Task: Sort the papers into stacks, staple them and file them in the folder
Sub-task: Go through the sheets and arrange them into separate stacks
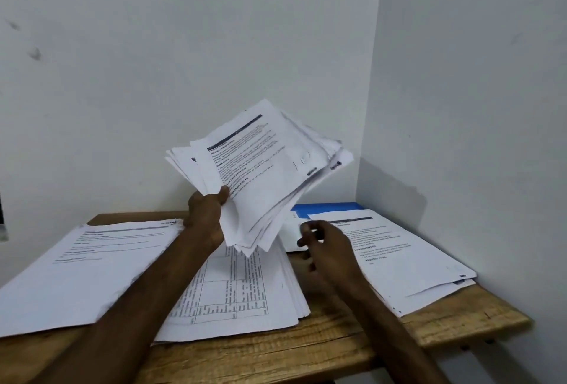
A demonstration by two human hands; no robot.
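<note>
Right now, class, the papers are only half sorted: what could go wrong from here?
1. The left grip holds the fanned bundle by one lower corner only; loose sheets may slide out onto the sorted piles.
2. The middle stack is splayed and lies close beside the left stack; the two could mix.
3. The right stack partly covers the blue folder; pulling the folder out may upset it.

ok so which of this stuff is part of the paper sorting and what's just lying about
Job: held bundle in left hand; left stack, middle stack, right stack; blue folder.
Lying about: nothing loose, only the wooden table underneath.
</note>
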